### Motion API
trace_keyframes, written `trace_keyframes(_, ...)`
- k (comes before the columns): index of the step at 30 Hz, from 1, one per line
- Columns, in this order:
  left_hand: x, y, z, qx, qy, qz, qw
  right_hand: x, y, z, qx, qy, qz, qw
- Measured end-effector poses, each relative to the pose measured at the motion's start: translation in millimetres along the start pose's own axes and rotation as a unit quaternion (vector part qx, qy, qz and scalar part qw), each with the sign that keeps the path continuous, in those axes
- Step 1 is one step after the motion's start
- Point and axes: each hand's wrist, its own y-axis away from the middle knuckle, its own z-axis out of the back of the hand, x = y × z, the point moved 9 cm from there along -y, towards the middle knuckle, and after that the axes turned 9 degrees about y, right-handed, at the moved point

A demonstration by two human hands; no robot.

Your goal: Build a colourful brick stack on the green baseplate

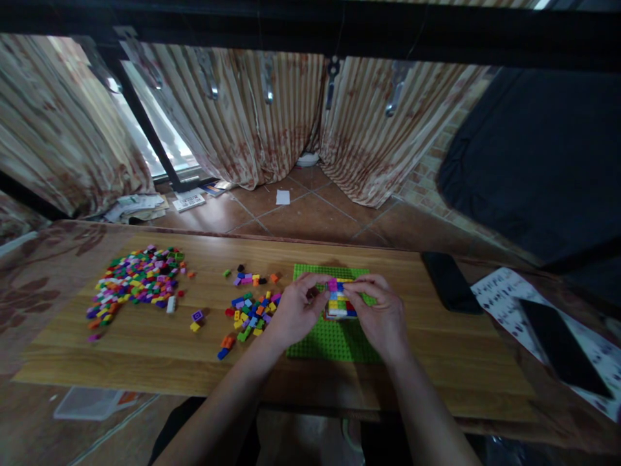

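Observation:
A small block of stacked toy bricks [338, 305], with magenta, blue, yellow, green, white and red layers, rises from a green studded baseplate [310, 346]. My left hand [301, 309] closes its thumb and fingers on the left side of the stack, near a magenta brick [332, 285] on top. From the other side my right hand [382, 314] has its thumb and forefinger pressed together at the top right of the stack. The fingers partly hide the upper bricks, and any loose brick between the right fingertips is too small to make out.
Left of the baseplate lies a loose group of bricks [255, 314]; a bigger pile [140, 278] covers the far left of the wooden table [436, 349]. A black phone [451, 281] rests at right. Beyond it, another dark device [563, 343] sits on a printed sheet [502, 291].

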Motion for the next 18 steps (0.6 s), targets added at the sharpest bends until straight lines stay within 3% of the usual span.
trace_keyframes(11,-3,2,-1,-0.002,0.004,-0.001,1.0,-9,0,-4,0.008,-0.025,-0.033,0.999)
trace_keyframes(15,1,1,4,-0.013,0.009,0.004,1.0,-16,0,8,-0.043,-0.083,-0.069,0.993)
trace_keyframes(18,7,-2,20,-0.046,0.0,0.011,0.999,-32,2,21,-0.116,-0.155,-0.146,0.97)
